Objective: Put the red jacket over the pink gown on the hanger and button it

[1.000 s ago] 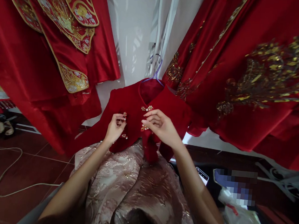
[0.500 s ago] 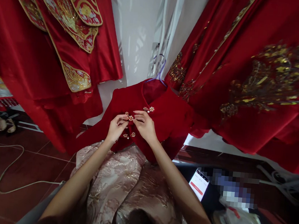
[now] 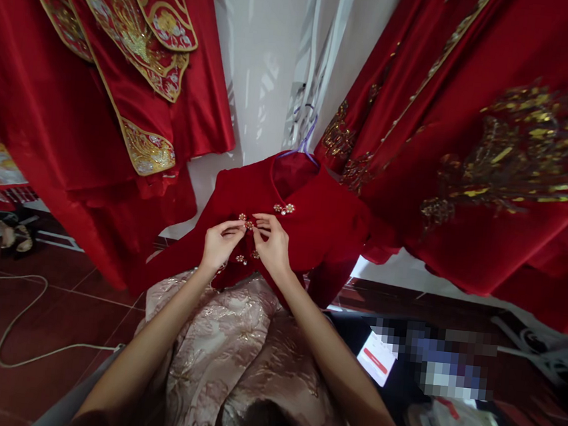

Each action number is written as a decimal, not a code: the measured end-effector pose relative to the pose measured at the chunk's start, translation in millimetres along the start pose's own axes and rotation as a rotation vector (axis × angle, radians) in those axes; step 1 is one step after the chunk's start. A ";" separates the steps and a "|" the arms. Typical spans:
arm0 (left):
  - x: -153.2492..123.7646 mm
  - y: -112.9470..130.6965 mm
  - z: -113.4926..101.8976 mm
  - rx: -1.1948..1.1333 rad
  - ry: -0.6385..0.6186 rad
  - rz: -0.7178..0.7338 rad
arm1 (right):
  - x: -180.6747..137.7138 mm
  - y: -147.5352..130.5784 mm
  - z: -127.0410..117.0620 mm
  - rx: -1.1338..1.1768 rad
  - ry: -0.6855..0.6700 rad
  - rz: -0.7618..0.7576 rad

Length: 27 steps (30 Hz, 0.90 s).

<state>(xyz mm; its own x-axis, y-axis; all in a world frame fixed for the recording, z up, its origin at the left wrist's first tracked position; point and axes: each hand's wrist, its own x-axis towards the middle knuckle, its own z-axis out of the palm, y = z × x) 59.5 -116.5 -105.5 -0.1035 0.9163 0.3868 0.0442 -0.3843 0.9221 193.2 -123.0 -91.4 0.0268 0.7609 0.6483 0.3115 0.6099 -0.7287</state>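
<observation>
Red jacket (image 3: 324, 237): hanging on a purple hanger (image 3: 304, 147), centre of frame. Jewelled clasp (image 3: 249, 226): sitting on its front. Left hand (image 3: 221, 242): pinching the clasp's left side, thumb against fingers. Right hand (image 3: 273, 244): pinching its right side. Pale brocade fabric (image 3: 221, 341): spreading across lower centre.

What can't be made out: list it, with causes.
In the head view:
Small gold jewelled clasp on red fabric jacket: whether fastened, hidden by left grip and right grip.
White-screened rectangular phone: text, too small, partly pixelated.
Gold-trimmed red garment, left: top, cut by upper edge.
</observation>
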 end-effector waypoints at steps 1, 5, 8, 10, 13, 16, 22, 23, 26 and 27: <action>0.1 0.2 0.4 0.001 -0.002 0.003 | -0.4 -0.1 -0.3 0.005 0.000 0.006; 1.0 -1.3 1.5 0.025 0.004 0.033 | -3.2 -2.3 -2.1 0.016 -0.002 0.018; 1.8 -3.2 1.2 0.037 -0.002 0.039 | -4.0 -4.0 -3.4 0.012 0.003 0.010; 2.5 -4.1 0.4 0.041 -0.011 0.039 | -3.1 -4.2 -3.5 0.007 0.012 0.004; 4.2 -4.2 -1.4 0.049 -0.004 0.051 | -0.8 -3.5 -1.7 -0.002 0.034 -0.012; 5.6 -3.7 -2.7 0.038 -0.007 0.058 | -0.3 -2.1 0.2 0.008 0.044 -0.030; -5.9 -10.3 0.1 -0.038 0.025 0.069 | -10.7 2.6 -16.4 0.108 -0.148 0.063; -11.1 -13.8 1.3 -0.035 0.045 0.062 | -13.9 3.2 -22.0 0.107 -0.179 0.092; -32.5 -29.4 5.9 0.026 0.103 0.035 | -24.8 4.6 -38.5 0.032 -0.215 0.165; -40.7 -35.7 7.8 0.050 0.121 0.032 | -28.8 5.2 -42.8 -0.012 -0.223 0.185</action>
<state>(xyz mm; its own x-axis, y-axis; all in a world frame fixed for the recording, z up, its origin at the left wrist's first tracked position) 69.9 -139.1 -154.2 -0.2200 0.8823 0.4161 0.0988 -0.4042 0.9093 234.6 -151.2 -104.4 -0.1250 0.8899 0.4387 0.3318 0.4542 -0.8268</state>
